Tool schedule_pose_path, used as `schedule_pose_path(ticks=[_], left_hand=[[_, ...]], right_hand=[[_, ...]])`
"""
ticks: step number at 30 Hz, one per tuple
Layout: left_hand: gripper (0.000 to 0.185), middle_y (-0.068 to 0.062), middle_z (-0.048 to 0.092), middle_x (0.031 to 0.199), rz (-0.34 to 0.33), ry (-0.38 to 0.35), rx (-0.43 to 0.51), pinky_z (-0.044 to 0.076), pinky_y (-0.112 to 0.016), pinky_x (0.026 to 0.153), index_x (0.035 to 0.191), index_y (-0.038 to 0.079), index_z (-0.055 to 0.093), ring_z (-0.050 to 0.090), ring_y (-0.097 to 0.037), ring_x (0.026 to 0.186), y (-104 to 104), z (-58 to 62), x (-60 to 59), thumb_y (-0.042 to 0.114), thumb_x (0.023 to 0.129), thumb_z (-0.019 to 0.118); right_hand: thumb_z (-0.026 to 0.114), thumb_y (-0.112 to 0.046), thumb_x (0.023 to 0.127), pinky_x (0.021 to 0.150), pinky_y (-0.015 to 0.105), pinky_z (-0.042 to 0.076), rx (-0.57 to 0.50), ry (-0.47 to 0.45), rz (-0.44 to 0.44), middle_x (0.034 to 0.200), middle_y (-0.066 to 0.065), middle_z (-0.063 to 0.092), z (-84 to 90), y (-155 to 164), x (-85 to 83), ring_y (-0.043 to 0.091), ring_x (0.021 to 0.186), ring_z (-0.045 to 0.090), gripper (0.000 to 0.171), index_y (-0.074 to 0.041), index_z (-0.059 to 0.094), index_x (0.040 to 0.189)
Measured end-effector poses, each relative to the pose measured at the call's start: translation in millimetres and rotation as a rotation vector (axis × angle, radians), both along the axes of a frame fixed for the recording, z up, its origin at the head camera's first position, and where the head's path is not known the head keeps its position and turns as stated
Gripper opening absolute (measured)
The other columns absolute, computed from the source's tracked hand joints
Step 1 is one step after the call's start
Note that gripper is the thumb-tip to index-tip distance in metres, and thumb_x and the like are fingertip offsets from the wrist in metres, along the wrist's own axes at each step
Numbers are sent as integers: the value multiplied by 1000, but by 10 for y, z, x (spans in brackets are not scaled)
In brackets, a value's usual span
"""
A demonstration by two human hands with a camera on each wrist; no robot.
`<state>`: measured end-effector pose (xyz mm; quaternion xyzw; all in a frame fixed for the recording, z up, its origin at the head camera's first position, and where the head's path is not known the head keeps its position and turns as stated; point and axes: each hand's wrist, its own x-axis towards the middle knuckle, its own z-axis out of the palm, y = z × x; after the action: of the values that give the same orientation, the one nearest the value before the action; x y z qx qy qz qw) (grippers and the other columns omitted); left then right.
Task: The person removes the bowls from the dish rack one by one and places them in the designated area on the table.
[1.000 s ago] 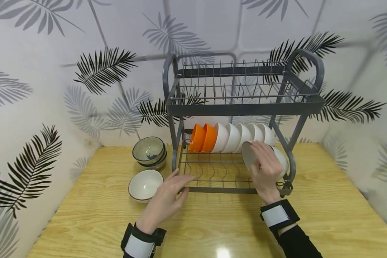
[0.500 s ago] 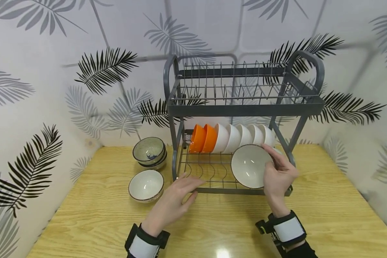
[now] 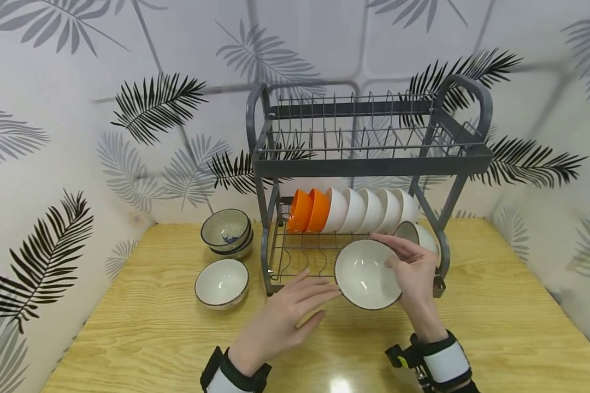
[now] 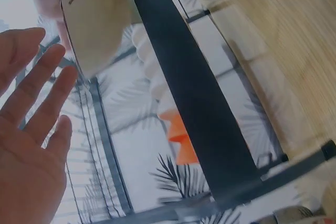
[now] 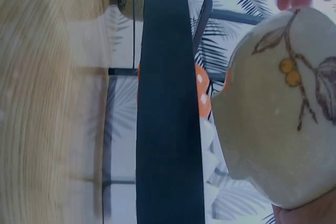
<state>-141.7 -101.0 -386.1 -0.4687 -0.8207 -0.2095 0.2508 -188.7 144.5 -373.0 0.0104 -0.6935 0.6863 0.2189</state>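
Note:
A white bowl with a dark rim (image 3: 366,275) is held by my right hand (image 3: 419,281), fingers and thumb gripping its right edge, in front of the rack's lower tier. Its inside faces the head camera; the right wrist view shows a leafy branch with yellow berries on its outside (image 5: 278,114). My left hand (image 3: 292,311) reaches toward the bowl's left side with fingers extended, holding nothing. In the left wrist view, that palm (image 4: 31,156) appears near the bowl (image 4: 94,24); whether fingertips touch the rim I cannot tell.
The grey two-tier dish rack (image 3: 373,166) holds orange bowls (image 3: 301,212) and several white bowls (image 3: 355,212) on its lower tier. Another bowl (image 3: 425,238) leans at the tier's right end. Left of the rack stand stacked bowls (image 3: 226,229) and a single white bowl (image 3: 221,284).
My right hand has brought the bowl out from the rack's right end, toward the left and nearer, turning its inside to the camera. My left hand has moved right toward it.

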Motion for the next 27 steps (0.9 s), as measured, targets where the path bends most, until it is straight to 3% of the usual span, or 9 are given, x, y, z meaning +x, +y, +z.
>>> schedule_pose_path(ticks=[5,11,20,27], left_hand=[[48,2,66,137,-28,66,-53,38,-42,121,132,14,65,55,-20,137,119,3,63,13,86,78],[46,6,66,137,4,80,-131,35,-39,124,130,19,67,51,-17,141,209,-17,128,20,86,80],[35,14,73,121,60,146,-226,35,-37,124,122,25,71,60,-8,128,247,-77,143,27,89,78],[39,14,75,115,115,115,-254,38,-36,121,119,28,72,65,-5,117,246,-92,109,31,82,84]], right_hand=[[44,24,80,76,19,58,-20,-39,111,90,-18,77,0,-49,30,5,99,71,42,14,70,112],[47,22,81,81,22,61,-64,-111,224,95,-15,78,-37,-108,61,6,100,71,42,14,67,116],[47,23,79,82,24,61,-76,-135,301,95,-13,78,-74,-198,81,7,101,72,43,14,67,116],[46,23,77,83,28,61,-100,-140,374,95,-10,79,-95,-311,134,10,101,73,45,16,65,117]])
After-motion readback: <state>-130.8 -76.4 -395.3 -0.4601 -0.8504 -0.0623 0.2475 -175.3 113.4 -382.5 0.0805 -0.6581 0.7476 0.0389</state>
